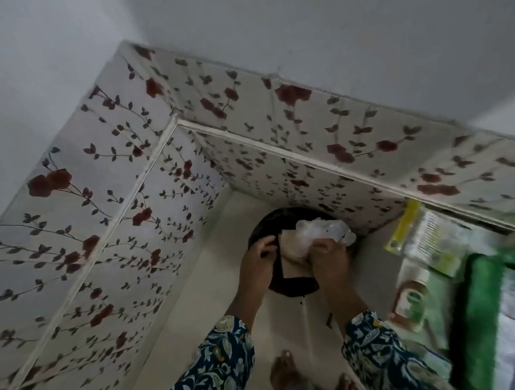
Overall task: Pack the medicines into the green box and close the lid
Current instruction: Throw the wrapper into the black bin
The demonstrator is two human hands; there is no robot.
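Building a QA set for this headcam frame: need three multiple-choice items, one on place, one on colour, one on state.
1. Where are both hands?
A. inside the green box
B. at the dark round bin on the floor
C. on the wall

2. What colour are the flowers on the patterned panels?
A. dark red
B. yellow
C. bright blue

3. What is the right hand doing?
A. hanging empty
B. gripping crumpled clear plastic
C. closing a lid

Key: B, the left hand and right hand meet over the dark round bin; A, dark red blooms on the patterned panels; B, its fingers are closed on the crumpled clear plastic.
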